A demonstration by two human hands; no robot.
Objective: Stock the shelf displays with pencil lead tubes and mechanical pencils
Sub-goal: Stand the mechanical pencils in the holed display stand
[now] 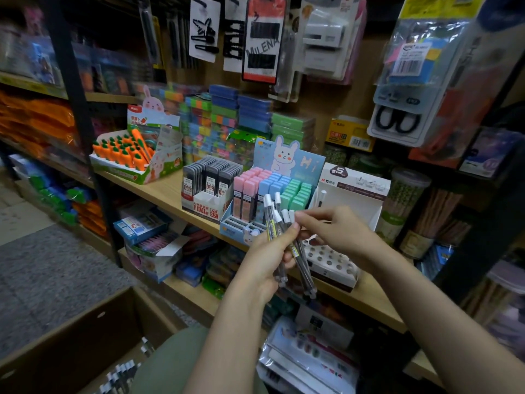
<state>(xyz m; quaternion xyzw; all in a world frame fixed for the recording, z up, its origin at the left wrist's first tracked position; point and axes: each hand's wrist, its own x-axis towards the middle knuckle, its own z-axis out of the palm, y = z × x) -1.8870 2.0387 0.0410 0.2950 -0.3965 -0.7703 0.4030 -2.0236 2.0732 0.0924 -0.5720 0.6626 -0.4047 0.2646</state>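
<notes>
My left hand (265, 258) grips a bundle of several clear pencil lead tubes (275, 223) with white caps, held in front of the shelf. My right hand (335, 228) pinches the white cap of one tube at the top of the bundle. Behind my hands stands a white display box (355, 186) with a perforated tray (329, 258) of round holes; one tube (322, 197) stands in it. To its left a bunny display (287, 163) holds pink, blue and green lead cases.
A display of black lead cases (210, 177) and a carrot-pen box (127, 155) sit farther left on the wooden shelf (167, 191). An open cardboard box (85, 336) with more tubes (122, 373) lies at lower left. Packaged goods hang above.
</notes>
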